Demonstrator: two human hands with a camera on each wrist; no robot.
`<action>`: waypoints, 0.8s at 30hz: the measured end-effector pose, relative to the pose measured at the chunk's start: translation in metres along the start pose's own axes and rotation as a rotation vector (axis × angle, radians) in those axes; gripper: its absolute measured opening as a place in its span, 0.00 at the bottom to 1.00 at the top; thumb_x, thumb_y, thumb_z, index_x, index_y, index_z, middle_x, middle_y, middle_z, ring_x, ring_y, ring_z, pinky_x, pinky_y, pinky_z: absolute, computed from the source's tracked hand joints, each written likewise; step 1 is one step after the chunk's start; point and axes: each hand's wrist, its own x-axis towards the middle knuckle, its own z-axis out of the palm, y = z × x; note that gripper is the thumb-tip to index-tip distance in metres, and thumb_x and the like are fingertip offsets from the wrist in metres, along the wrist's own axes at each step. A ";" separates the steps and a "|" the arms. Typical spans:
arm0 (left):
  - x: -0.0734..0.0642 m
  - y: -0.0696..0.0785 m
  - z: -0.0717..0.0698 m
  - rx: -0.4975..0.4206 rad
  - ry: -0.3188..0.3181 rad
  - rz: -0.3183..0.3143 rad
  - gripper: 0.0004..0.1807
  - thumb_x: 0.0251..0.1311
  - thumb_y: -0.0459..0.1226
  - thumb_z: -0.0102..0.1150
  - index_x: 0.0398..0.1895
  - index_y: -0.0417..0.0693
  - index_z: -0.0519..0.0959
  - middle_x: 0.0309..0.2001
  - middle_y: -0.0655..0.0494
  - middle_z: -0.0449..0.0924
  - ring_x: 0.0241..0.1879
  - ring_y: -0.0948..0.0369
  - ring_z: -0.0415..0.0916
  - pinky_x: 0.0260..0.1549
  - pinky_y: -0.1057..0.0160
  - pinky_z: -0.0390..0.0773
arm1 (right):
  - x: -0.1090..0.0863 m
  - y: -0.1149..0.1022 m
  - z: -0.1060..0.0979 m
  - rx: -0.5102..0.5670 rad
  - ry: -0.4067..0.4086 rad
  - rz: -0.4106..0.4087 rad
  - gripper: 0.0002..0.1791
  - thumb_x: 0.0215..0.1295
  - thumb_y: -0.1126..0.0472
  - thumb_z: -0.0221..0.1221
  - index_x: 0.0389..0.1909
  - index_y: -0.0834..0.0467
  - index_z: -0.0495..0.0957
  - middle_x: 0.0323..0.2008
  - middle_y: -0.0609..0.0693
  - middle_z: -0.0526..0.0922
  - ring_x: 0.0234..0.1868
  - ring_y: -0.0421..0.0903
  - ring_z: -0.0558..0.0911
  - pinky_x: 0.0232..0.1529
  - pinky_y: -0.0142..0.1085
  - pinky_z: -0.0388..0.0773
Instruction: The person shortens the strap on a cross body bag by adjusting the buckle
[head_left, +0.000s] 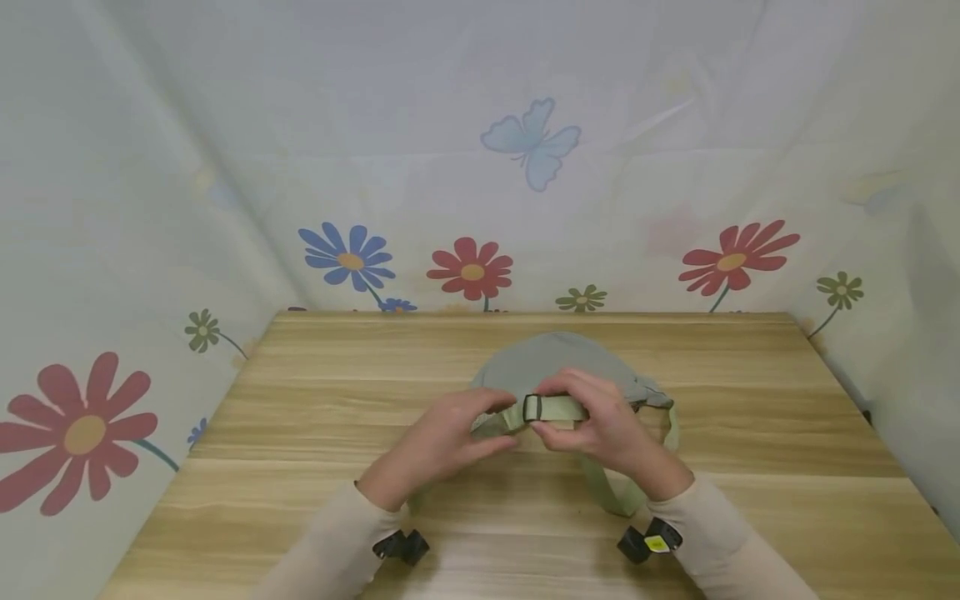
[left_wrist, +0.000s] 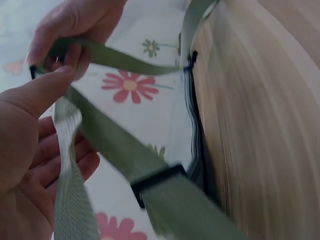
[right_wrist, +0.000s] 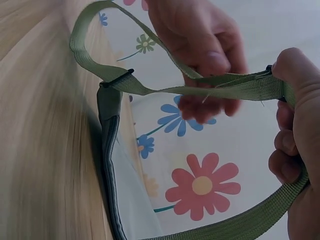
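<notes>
A grey-green waist bag [head_left: 558, 354] lies on the table, its light green webbing strap [head_left: 566, 407] raised in front of it. At the strap's black slide buckle [head_left: 528, 408] my right hand [head_left: 607, 425] pinches with thumb and curled fingers, as the right wrist view shows. My left hand [head_left: 442, 433] is just left of the buckle, thumb and fingers apart around the strap. Its thumb [left_wrist: 50, 87] crosses the webbing in the left wrist view, with the other fingers loosely spread behind. A second black slider [left_wrist: 160, 182] sits lower on the strap. The bag's zip edge [right_wrist: 110, 165] faces me.
The wood-grain table [head_left: 300, 400] spreads out on both sides of the bag. A pale curtain with printed flowers [head_left: 472, 271] and a butterfly [head_left: 534, 143] stands behind it. A strap loop [head_left: 611, 492] hangs below my right hand. Black wrist cameras [head_left: 401, 546] sit at both cuffs.
</notes>
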 end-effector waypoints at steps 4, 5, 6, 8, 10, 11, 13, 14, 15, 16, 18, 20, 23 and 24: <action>0.008 0.008 0.010 -0.030 0.064 0.026 0.24 0.63 0.41 0.79 0.58 0.42 0.84 0.53 0.52 0.90 0.50 0.59 0.87 0.52 0.61 0.87 | 0.001 -0.002 0.003 -0.001 -0.002 0.016 0.15 0.72 0.53 0.70 0.49 0.60 0.83 0.40 0.51 0.87 0.32 0.40 0.81 0.31 0.25 0.80; 0.009 0.009 0.011 -0.036 0.076 0.025 0.22 0.64 0.41 0.79 0.57 0.42 0.84 0.52 0.52 0.90 0.49 0.60 0.87 0.51 0.62 0.87 | 0.001 -0.002 0.004 -0.004 -0.010 0.023 0.15 0.72 0.53 0.70 0.49 0.60 0.83 0.40 0.51 0.87 0.33 0.40 0.82 0.31 0.25 0.80; 0.009 0.010 0.012 -0.042 0.087 0.019 0.20 0.65 0.40 0.78 0.56 0.43 0.84 0.50 0.53 0.90 0.47 0.60 0.86 0.49 0.62 0.87 | 0.000 -0.003 0.003 -0.009 -0.020 0.032 0.16 0.73 0.53 0.70 0.50 0.60 0.83 0.40 0.51 0.87 0.33 0.40 0.82 0.32 0.25 0.80; 0.007 0.010 0.012 -0.066 0.095 -0.006 0.17 0.66 0.39 0.76 0.54 0.43 0.85 0.48 0.54 0.90 0.45 0.62 0.85 0.46 0.63 0.86 | 0.000 -0.003 0.001 -0.027 -0.041 0.035 0.16 0.73 0.54 0.71 0.52 0.60 0.84 0.42 0.51 0.87 0.34 0.40 0.82 0.33 0.26 0.80; 0.004 0.010 0.010 -0.093 0.090 -0.046 0.15 0.68 0.38 0.74 0.54 0.44 0.85 0.48 0.54 0.90 0.43 0.63 0.84 0.45 0.64 0.85 | -0.002 -0.003 -0.003 -0.073 -0.068 0.030 0.18 0.71 0.54 0.73 0.53 0.60 0.84 0.43 0.51 0.88 0.35 0.41 0.83 0.35 0.27 0.81; 0.003 0.009 0.008 -0.104 0.083 -0.068 0.15 0.69 0.38 0.74 0.54 0.44 0.84 0.47 0.54 0.90 0.43 0.63 0.83 0.44 0.64 0.85 | -0.003 -0.002 -0.006 -0.097 -0.084 0.030 0.19 0.70 0.54 0.74 0.54 0.60 0.84 0.43 0.51 0.88 0.36 0.41 0.83 0.36 0.27 0.80; -0.001 0.008 0.005 -0.116 0.070 -0.112 0.14 0.70 0.37 0.72 0.55 0.44 0.84 0.47 0.54 0.89 0.42 0.64 0.82 0.43 0.64 0.84 | -0.005 0.000 -0.012 -0.150 -0.102 0.017 0.20 0.67 0.56 0.76 0.54 0.60 0.84 0.44 0.51 0.88 0.36 0.41 0.83 0.37 0.29 0.81; -0.003 0.007 0.003 -0.117 0.065 -0.127 0.14 0.71 0.37 0.71 0.55 0.44 0.84 0.47 0.54 0.89 0.42 0.64 0.81 0.43 0.65 0.83 | -0.007 0.001 -0.014 -0.180 -0.107 0.012 0.21 0.65 0.56 0.77 0.54 0.59 0.84 0.44 0.50 0.88 0.37 0.41 0.83 0.37 0.30 0.80; -0.004 0.006 0.002 -0.119 0.059 -0.136 0.14 0.71 0.37 0.71 0.55 0.44 0.83 0.47 0.54 0.88 0.41 0.64 0.80 0.42 0.66 0.83 | -0.008 0.002 -0.017 -0.197 -0.108 0.004 0.20 0.65 0.57 0.77 0.54 0.59 0.85 0.43 0.49 0.88 0.36 0.41 0.83 0.36 0.30 0.80; -0.005 0.005 0.000 -0.120 0.052 -0.138 0.13 0.72 0.37 0.70 0.55 0.44 0.83 0.46 0.55 0.87 0.41 0.65 0.79 0.41 0.66 0.82 | -0.009 0.003 -0.018 -0.205 -0.106 -0.005 0.19 0.66 0.57 0.76 0.54 0.59 0.85 0.43 0.49 0.87 0.35 0.41 0.82 0.35 0.31 0.80; -0.007 0.003 -0.001 -0.119 0.046 -0.131 0.13 0.72 0.37 0.70 0.55 0.44 0.82 0.45 0.55 0.86 0.39 0.65 0.77 0.39 0.68 0.81 | -0.011 0.004 -0.021 -0.212 -0.097 -0.017 0.16 0.70 0.55 0.73 0.52 0.58 0.86 0.41 0.47 0.86 0.33 0.40 0.80 0.33 0.32 0.79; -0.008 0.002 -0.001 -0.117 0.045 -0.109 0.14 0.71 0.38 0.71 0.55 0.45 0.82 0.45 0.55 0.86 0.38 0.66 0.77 0.36 0.69 0.81 | -0.011 0.003 -0.022 -0.203 -0.089 -0.020 0.15 0.74 0.50 0.69 0.51 0.58 0.86 0.40 0.46 0.86 0.31 0.40 0.79 0.31 0.32 0.78; -0.007 0.002 -0.001 -0.098 0.049 -0.088 0.17 0.70 0.40 0.73 0.56 0.45 0.82 0.44 0.55 0.87 0.36 0.68 0.76 0.34 0.71 0.81 | -0.010 0.002 -0.022 -0.182 -0.080 -0.023 0.18 0.77 0.46 0.64 0.50 0.57 0.86 0.39 0.46 0.85 0.30 0.40 0.77 0.30 0.29 0.76; -0.007 0.002 -0.001 -0.088 0.053 -0.085 0.18 0.70 0.41 0.73 0.57 0.45 0.81 0.44 0.55 0.87 0.35 0.68 0.76 0.33 0.71 0.81 | -0.009 0.002 -0.021 -0.173 -0.075 -0.024 0.18 0.78 0.46 0.64 0.50 0.57 0.86 0.39 0.46 0.85 0.29 0.41 0.77 0.30 0.28 0.75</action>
